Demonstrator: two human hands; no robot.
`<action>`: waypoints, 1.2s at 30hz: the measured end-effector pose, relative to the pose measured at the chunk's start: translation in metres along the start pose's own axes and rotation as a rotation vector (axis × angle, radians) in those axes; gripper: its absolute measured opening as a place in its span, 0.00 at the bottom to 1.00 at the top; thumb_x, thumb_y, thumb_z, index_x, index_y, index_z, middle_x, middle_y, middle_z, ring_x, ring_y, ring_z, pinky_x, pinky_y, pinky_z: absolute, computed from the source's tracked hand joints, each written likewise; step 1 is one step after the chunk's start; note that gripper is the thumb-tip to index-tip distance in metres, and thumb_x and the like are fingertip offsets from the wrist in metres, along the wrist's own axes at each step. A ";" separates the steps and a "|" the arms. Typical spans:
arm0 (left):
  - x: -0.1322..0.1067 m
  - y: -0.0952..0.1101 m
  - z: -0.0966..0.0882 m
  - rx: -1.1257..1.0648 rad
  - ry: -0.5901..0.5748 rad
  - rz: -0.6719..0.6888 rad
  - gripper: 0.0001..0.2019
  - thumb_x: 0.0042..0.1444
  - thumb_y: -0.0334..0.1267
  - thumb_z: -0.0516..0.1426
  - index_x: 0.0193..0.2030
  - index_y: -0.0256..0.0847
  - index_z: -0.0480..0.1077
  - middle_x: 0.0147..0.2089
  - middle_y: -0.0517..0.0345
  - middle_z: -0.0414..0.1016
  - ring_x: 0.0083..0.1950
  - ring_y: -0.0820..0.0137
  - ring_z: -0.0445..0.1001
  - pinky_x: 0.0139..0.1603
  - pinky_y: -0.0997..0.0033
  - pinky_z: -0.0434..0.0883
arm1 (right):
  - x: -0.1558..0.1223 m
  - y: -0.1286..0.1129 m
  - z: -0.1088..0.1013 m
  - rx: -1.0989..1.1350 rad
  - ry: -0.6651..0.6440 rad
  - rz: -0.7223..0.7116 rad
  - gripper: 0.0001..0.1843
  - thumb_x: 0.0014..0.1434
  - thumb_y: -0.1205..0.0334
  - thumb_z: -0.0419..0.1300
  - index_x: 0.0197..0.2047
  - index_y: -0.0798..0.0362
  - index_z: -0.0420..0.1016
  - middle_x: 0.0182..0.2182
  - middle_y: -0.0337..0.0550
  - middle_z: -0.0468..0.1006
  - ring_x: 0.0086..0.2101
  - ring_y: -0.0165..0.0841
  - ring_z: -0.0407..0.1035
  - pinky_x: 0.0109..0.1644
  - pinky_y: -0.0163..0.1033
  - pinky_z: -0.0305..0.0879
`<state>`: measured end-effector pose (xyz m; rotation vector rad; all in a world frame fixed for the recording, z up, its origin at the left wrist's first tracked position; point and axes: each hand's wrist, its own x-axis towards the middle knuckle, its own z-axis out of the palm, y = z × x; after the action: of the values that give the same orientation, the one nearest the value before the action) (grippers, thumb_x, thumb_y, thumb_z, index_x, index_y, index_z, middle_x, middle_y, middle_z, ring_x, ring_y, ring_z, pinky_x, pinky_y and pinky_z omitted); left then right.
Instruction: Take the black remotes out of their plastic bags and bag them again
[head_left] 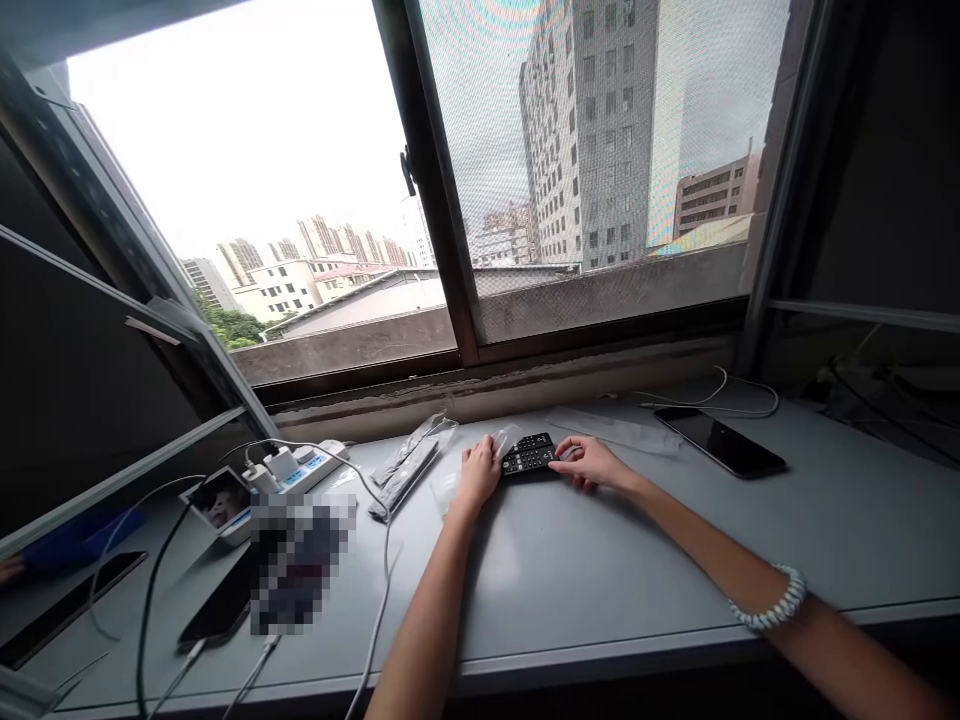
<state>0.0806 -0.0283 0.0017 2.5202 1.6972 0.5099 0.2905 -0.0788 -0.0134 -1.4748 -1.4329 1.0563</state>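
Note:
Two black remote controls with rows of buttons lie side by side on the grey desk (570, 560), the near remote control (529, 461) in front of the far remote control (534, 440). My left hand (481, 470) is closed at their left end, its fingers partly hiding them. Clear plastic film (508, 437) sticks up beside those fingers. At the right end of the near remote control, my right hand (589, 463) has its thumb and index finger on the corner, the other fingers curled. To the left lies a plastic-wrapped dark remote-like item (406, 478).
A flat clear plastic bag (619, 430) lies behind my right hand, near a black phone (720, 443) at right. On the left are a power strip (319, 466) with plugs, a photo (219, 498), another phone (232, 590) and loose cables. A window (465, 340) rises behind the desk.

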 end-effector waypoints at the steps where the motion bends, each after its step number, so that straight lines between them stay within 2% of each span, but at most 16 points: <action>1: 0.000 -0.001 -0.001 -0.011 0.005 0.002 0.09 0.57 0.27 0.44 0.41 0.40 0.59 0.43 0.54 0.73 0.50 0.68 0.69 0.52 0.68 0.59 | 0.000 0.000 0.000 -0.005 -0.003 0.003 0.20 0.43 0.50 0.67 0.34 0.53 0.67 0.19 0.36 0.73 0.16 0.24 0.65 0.14 0.27 0.57; 5: -0.001 0.000 -0.008 -0.048 0.053 -0.002 0.12 0.55 0.24 0.45 0.44 0.41 0.60 0.45 0.54 0.73 0.50 0.68 0.70 0.50 0.69 0.61 | -0.001 -0.002 -0.001 0.003 -0.032 0.011 0.19 0.45 0.50 0.66 0.33 0.53 0.68 0.23 0.38 0.75 0.17 0.24 0.66 0.15 0.27 0.58; 8: -0.003 0.007 -0.010 -0.103 0.092 0.045 0.18 0.53 0.23 0.46 0.49 0.42 0.59 0.49 0.55 0.73 0.52 0.69 0.69 0.52 0.69 0.60 | -0.003 -0.005 -0.002 0.018 -0.028 0.016 0.18 0.45 0.51 0.66 0.33 0.53 0.67 0.23 0.38 0.76 0.17 0.25 0.67 0.15 0.27 0.58; 11: -0.005 0.015 -0.006 -0.160 0.079 0.144 0.24 0.54 0.24 0.46 0.58 0.45 0.54 0.54 0.57 0.71 0.56 0.71 0.67 0.56 0.69 0.59 | -0.005 -0.008 -0.003 0.027 -0.002 0.020 0.18 0.44 0.53 0.67 0.32 0.53 0.67 0.22 0.38 0.75 0.17 0.25 0.66 0.15 0.28 0.58; 14: -0.005 0.020 0.001 -0.148 0.050 0.188 0.27 0.56 0.26 0.45 0.63 0.44 0.51 0.54 0.56 0.71 0.56 0.71 0.67 0.58 0.67 0.58 | -0.007 -0.010 -0.002 0.022 0.002 0.015 0.17 0.43 0.54 0.67 0.32 0.53 0.67 0.20 0.36 0.73 0.17 0.25 0.66 0.15 0.28 0.58; 17: -0.002 0.018 0.004 -0.122 0.055 0.194 0.25 0.55 0.26 0.47 0.59 0.45 0.58 0.55 0.58 0.71 0.55 0.69 0.68 0.57 0.67 0.59 | -0.007 -0.012 -0.002 0.016 -0.002 0.007 0.17 0.44 0.54 0.67 0.32 0.53 0.68 0.18 0.36 0.72 0.17 0.25 0.66 0.15 0.28 0.58; 21: 0.001 0.014 0.002 -0.111 0.085 0.185 0.19 0.53 0.26 0.50 0.50 0.45 0.68 0.49 0.58 0.75 0.51 0.67 0.71 0.54 0.69 0.63 | -0.007 -0.012 -0.002 0.013 -0.010 -0.007 0.20 0.42 0.52 0.68 0.33 0.54 0.67 0.19 0.36 0.73 0.17 0.26 0.66 0.14 0.27 0.57; 25: 0.001 0.013 0.002 -0.148 0.102 0.136 0.18 0.52 0.26 0.51 0.49 0.45 0.68 0.46 0.58 0.76 0.49 0.67 0.72 0.49 0.72 0.66 | -0.008 -0.012 -0.002 -0.012 -0.008 -0.007 0.23 0.43 0.50 0.67 0.38 0.52 0.66 0.22 0.36 0.74 0.17 0.26 0.67 0.14 0.28 0.57; 30: 0.002 0.015 0.002 -0.142 0.104 0.095 0.18 0.53 0.26 0.51 0.51 0.45 0.66 0.48 0.58 0.75 0.50 0.67 0.72 0.48 0.71 0.66 | -0.010 -0.014 -0.002 -0.115 -0.001 -0.043 0.25 0.46 0.50 0.65 0.45 0.51 0.67 0.23 0.36 0.75 0.18 0.27 0.67 0.15 0.29 0.56; 32: 0.002 0.017 0.001 -0.107 0.100 0.077 0.17 0.55 0.27 0.50 0.51 0.45 0.65 0.49 0.57 0.74 0.50 0.66 0.72 0.48 0.71 0.66 | -0.011 -0.015 -0.004 -0.206 0.007 -0.082 0.25 0.47 0.49 0.64 0.47 0.50 0.68 0.23 0.35 0.76 0.17 0.27 0.67 0.18 0.31 0.59; 36: 0.001 0.021 -0.002 -0.022 0.095 0.083 0.16 0.60 0.29 0.47 0.53 0.44 0.64 0.50 0.56 0.73 0.48 0.68 0.73 0.45 0.73 0.65 | -0.015 -0.019 -0.010 -0.409 0.029 -0.190 0.25 0.47 0.46 0.63 0.47 0.46 0.72 0.22 0.31 0.77 0.16 0.26 0.67 0.32 0.35 0.65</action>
<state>0.0986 -0.0361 0.0087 2.5992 1.6126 0.6605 0.2934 -0.0932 0.0084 -1.5840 -1.8032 0.6459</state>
